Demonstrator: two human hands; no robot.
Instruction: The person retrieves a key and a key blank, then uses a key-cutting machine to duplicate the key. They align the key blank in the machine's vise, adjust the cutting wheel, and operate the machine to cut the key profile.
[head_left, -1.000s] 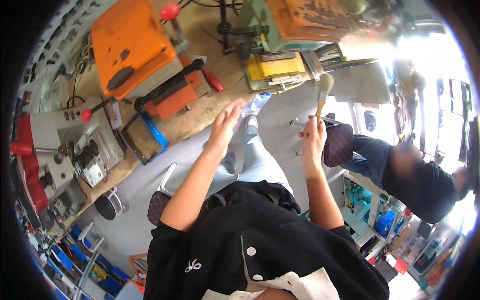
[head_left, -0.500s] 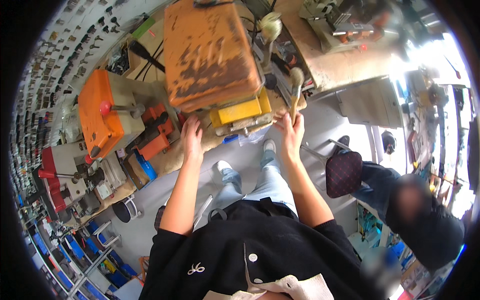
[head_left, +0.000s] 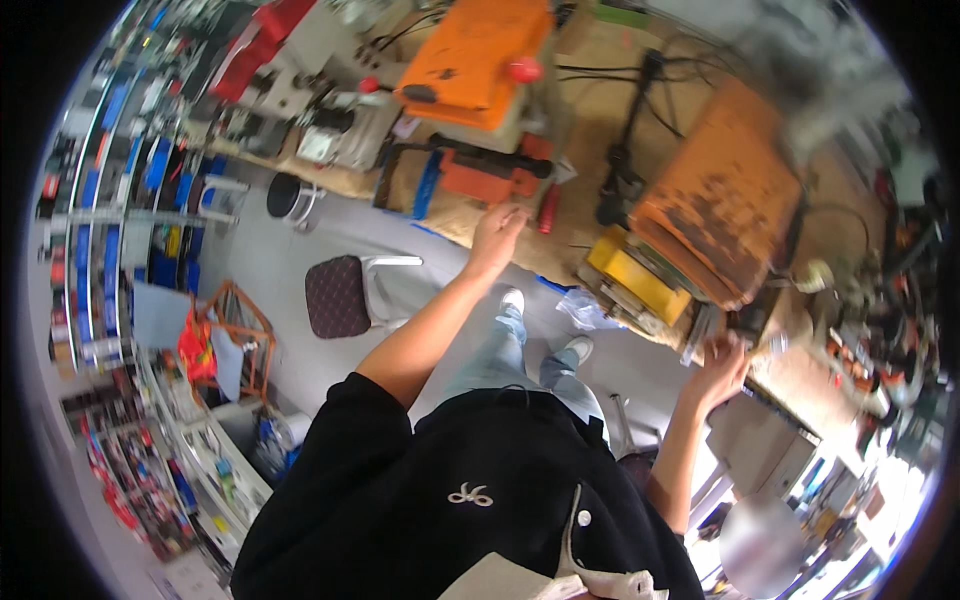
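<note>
My left hand (head_left: 497, 238) is over the front edge of the bench, fingers loosely bent and apart, nothing seen in them. A tool with a red handle (head_left: 548, 208) lies just beyond its fingertips, beside an orange-red vise (head_left: 485, 176). Over at the right, my right hand (head_left: 722, 368) is closed at the bench edge around the handle of a brush; blur and the fingers hide most of it, and a pale ferrule (head_left: 778, 343) shows beside the hand. Between my hands stands a machine with a worn orange cover (head_left: 715, 195) and a yellow front part (head_left: 638, 272).
Another orange machine (head_left: 475, 65) with a red knob stands farther left on the bench, past it a red and grey one (head_left: 265, 50). Black cables (head_left: 640, 75) run across the bench top. A stool with a dark seat (head_left: 338, 297) stands on the floor to my left.
My view has turned left, so the machines shift rightward in the picture. My left hand has moved left toward the red-handled tool, its fingers more bent. The right hand stays closed by the bench edge.
</note>
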